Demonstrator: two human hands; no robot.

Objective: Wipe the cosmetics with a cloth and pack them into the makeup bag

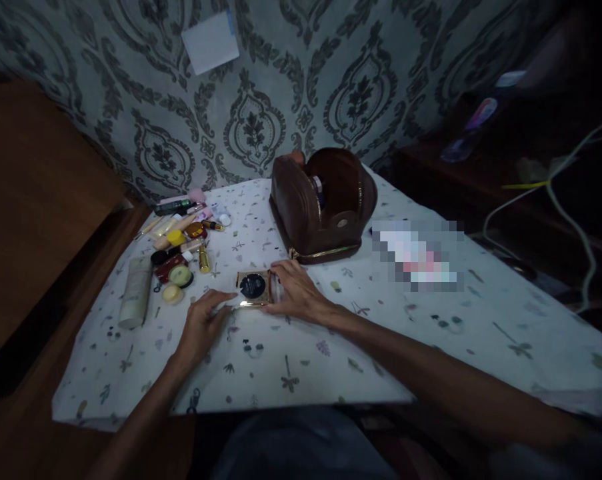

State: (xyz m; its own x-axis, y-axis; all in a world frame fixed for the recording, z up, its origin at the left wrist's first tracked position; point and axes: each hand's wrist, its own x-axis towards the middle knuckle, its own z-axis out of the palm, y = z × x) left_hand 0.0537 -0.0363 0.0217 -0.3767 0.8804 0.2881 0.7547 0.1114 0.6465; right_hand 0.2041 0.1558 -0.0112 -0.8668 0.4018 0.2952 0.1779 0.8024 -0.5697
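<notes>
A square gold makeup compact [267, 288] with a round black centre lies low over the patterned tablecloth, between my two hands. My right hand [299, 291] grips its right side, fingers at the far corner and thumb at the near one. At the opposite edge, the thumb and forefinger of my left hand [205, 323] close on the near left corner; their exact contact is hard to make out. Just beyond stands a brown cosmetic bag [301, 213], unzipped, with a few items partly visible inside.
To the left lie several cosmetics, among them a pale squeeze tube [135, 293], a small open jar [181, 275], a yellow-capped item [175, 237] and a gold tube [203, 259]. A blurred-out item [415, 257] lies right of the bag. A bottle [473, 123] and white cable [588, 267] are farther right.
</notes>
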